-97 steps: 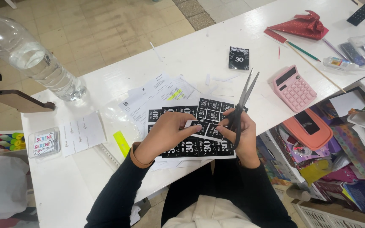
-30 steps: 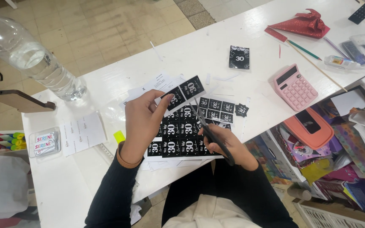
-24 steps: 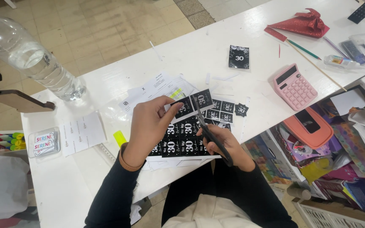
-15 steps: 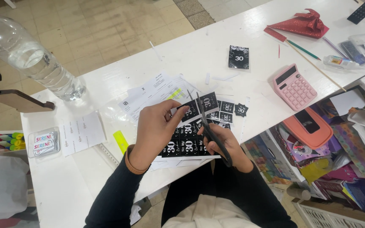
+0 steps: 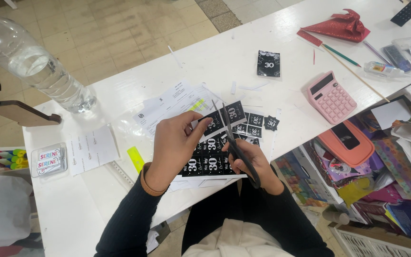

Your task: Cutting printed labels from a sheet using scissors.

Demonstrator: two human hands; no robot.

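The left hand point(image 5: 174, 143) pinches the upper edge of a black printed label sheet point(image 5: 210, 159) lying on the white surface point(image 5: 224, 62), fingers closed on the paper. The right hand point(image 5: 253, 159) grips black scissors point(image 5: 231, 140), fingers wrapped through the handles, blades narrowly parted and biting into the sheet toward 12 o'clock. Several small cut labels point(image 5: 258, 124) already lie loose at 2 o'clock from the sheet, and one more black label point(image 5: 268, 63) sits further out at 1 o'clock. Judging by the rows uncut under the hands, most of the sheet remains. A pink calculator point(image 5: 331, 96) rests at 3 o'clock.
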